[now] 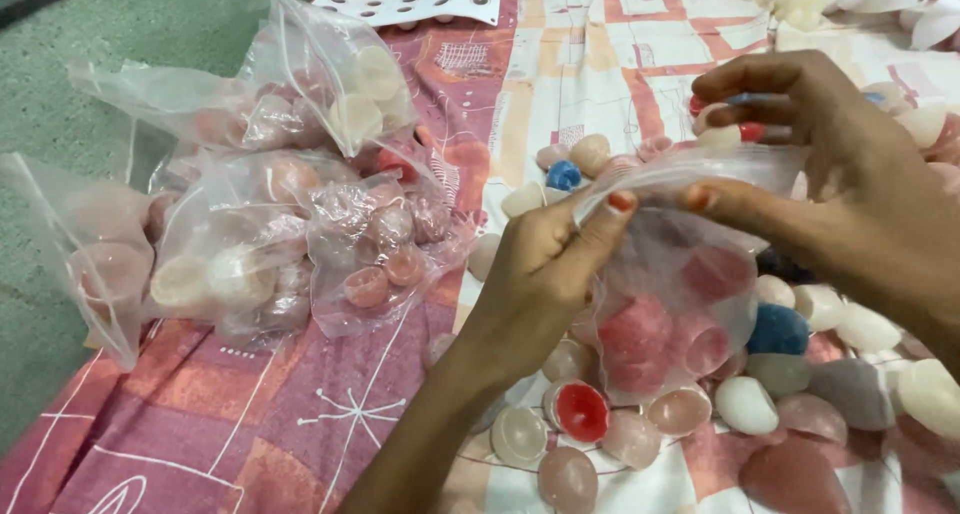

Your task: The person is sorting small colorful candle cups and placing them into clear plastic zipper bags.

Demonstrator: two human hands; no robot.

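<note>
Nearest to the camera, loose round capsule halves (570, 474) lie on the pink patterned cloth (250, 424), pale pink, white and one with a red inside (580, 411). Just above them the left hand (545, 274) pinches the near edge of a small clear plastic bag (680, 294) between thumb and fingers, so the grasp is closed on the plastic. The bag hangs between both hands, over the loose pieces, and some pink and red capsule pieces are already inside it. The right hand (840, 174) holds the other side of the bag's mouth with its thumb, and its upper fingers are curled around some small pieces, red and white, just above the opening. A blue piece (778, 329) lies beside the bag on the right. To the left, well apart from the hands, several filled clear bags (290, 224) lie in a heap on the cloth. Farther away, at the top edge, a white sheet with dark round holes (420, 1) lies flat.
</note>
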